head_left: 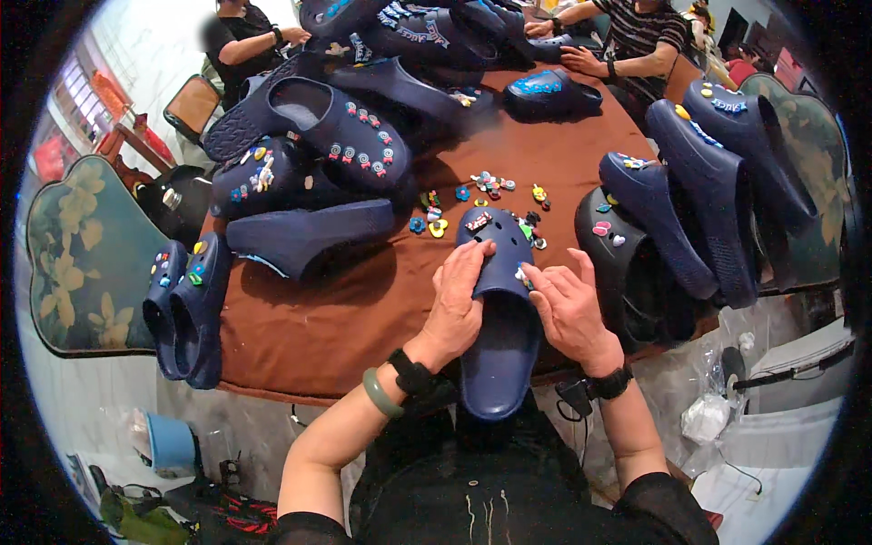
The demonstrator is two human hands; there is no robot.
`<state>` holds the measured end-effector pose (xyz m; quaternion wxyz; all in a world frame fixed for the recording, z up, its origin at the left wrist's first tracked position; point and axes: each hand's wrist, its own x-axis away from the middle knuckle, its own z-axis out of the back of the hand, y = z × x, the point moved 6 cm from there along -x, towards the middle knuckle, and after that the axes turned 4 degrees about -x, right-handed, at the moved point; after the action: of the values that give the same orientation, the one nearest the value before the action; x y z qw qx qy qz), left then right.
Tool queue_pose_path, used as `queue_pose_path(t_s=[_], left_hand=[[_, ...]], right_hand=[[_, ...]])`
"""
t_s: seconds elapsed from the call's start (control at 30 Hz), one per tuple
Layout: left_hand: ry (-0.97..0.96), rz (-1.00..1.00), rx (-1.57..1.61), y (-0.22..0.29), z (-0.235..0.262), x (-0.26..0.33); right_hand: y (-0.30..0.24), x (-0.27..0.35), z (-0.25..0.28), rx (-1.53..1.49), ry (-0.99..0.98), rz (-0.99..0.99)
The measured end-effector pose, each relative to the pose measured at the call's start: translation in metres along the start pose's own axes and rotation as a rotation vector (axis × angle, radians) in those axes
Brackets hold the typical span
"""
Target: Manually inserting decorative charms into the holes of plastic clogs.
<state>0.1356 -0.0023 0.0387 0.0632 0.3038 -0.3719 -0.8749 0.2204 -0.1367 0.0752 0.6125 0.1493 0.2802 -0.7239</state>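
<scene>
A navy blue clog (pixel 500 363) lies in front of me at the table's edge, its holed toe pointing away and its heel toward my body. My left hand (pixel 459 289) grips the left side of its upper, fingertips resting on top. On the right side of the upper, my right hand (pixel 570 302) pinches a small whitish shoe charm (pixel 521 272) against the surface; the fingers partly hide it. Another charm (pixel 479 222) sits near the toe. Just beyond the clog, loose colourful charms (pixel 490 184) are scattered on the brown cloth, among them a yellow one (pixel 438 228).
Decorated navy clogs (pixel 363 150) are heaped at the back left. A small pair (pixel 202 300) leans on the left edge, and several more (pixel 699 191) stand at the right beside a black clog (pixel 610 245). Two people (pixel 627 41) sit across the brown-covered table (pixel 300 350).
</scene>
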Motion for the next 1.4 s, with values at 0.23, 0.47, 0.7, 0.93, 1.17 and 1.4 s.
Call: queue_pose_path(t_s=[0.23,0.47,0.7,0.93,1.17,1.4], left_hand=[[-0.042,0.001,0.01,0.0,0.0,-0.002],[-0.052,0.014,0.029,-0.001,0.002,-0.001],[-0.121,-0.033,0.048,-0.002,0.007,0.0],[0.126,0.007,-0.499,-0.068,0.052,-0.017],[-0.088,0.105,-0.517,-0.097,0.045,-0.048],[0.01,0.269,-0.126,-0.103,0.053,-0.039]], right_hand=[[0.05,0.021,-0.018,-0.603,0.076,-0.402],[0.053,0.022,-0.036,-0.867,0.189,-0.587],[0.066,0.014,-0.028,-0.792,-0.068,-0.428],[0.093,-0.044,-0.052,-0.708,0.177,-0.398],[0.127,-0.04,-0.092,-0.836,0.339,-0.583],[0.123,-0.041,-0.097,-0.755,0.324,-0.528]])
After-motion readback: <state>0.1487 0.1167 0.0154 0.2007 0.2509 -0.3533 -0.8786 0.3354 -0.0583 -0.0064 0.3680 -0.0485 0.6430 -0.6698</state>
